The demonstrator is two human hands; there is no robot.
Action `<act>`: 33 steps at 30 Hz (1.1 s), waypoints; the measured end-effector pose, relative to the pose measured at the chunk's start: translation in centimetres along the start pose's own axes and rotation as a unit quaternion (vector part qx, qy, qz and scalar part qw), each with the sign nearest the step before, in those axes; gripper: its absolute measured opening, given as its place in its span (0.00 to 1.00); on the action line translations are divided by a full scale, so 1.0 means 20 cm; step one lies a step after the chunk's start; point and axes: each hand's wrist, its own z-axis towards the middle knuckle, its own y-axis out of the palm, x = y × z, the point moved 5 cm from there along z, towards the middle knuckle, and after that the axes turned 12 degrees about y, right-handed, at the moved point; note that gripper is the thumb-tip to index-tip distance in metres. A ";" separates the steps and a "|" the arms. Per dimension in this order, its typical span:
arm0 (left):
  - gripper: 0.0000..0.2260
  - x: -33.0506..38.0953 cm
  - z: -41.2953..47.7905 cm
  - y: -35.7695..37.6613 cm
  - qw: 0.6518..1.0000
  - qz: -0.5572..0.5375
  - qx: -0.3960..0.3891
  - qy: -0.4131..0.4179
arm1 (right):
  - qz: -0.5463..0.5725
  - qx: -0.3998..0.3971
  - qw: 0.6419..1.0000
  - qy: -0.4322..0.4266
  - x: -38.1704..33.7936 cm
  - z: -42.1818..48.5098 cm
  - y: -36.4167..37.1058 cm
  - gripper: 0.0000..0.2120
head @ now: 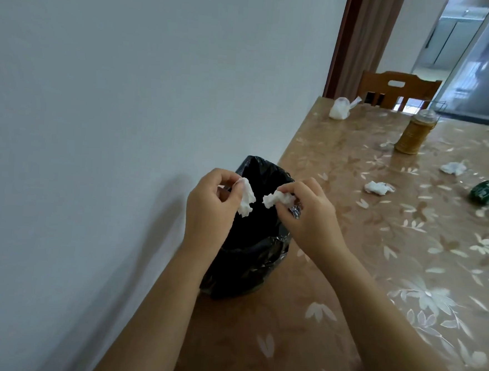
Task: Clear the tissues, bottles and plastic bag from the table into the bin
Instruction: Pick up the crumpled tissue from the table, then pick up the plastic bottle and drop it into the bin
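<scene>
A bin lined with a black bag (249, 261) stands against the wall at the table's left edge. My left hand (210, 203) pinches a crumpled white tissue (246, 200) over the bin's mouth. My right hand (307, 216) holds a second white tissue (277, 199) beside it, also above the opening. More crumpled tissues lie on the table at mid right (377, 188) and further right (453, 168). A white plastic bag (340, 108) sits at the far corner. A green bottle (487, 193) lies on its side at the right edge.
The table (343, 322) carries a brown floral cover. A woven-sleeved jar with a clear lid (415, 132) stands far back. A wooden chair (397, 90) is behind the table's far end. A pale wall runs along the left.
</scene>
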 end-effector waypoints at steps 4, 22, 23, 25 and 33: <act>0.03 -0.10 -0.02 0.03 0.999 0.026 -0.028 -0.021 | -0.013 -0.015 1.000 -0.006 0.02 0.05 0.06 0.08; 0.04 -0.15 -0.23 0.11 0.993 0.082 -0.085 0.017 | -0.084 -0.023 0.996 0.010 0.19 -0.04 0.12 0.13; 0.05 -0.12 -0.26 0.12 0.992 0.080 -0.091 0.035 | -0.090 -0.017 0.996 0.012 0.20 -0.07 0.09 0.14; 0.06 -0.08 -0.33 0.18 0.989 0.074 -0.115 0.060 | -0.099 -0.007 0.995 0.023 0.24 -0.15 0.04 0.13; 0.08 0.05 -0.69 0.50 0.964 0.049 -0.249 0.080 | -0.127 0.016 0.984 0.120 0.59 -0.54 -0.22 0.15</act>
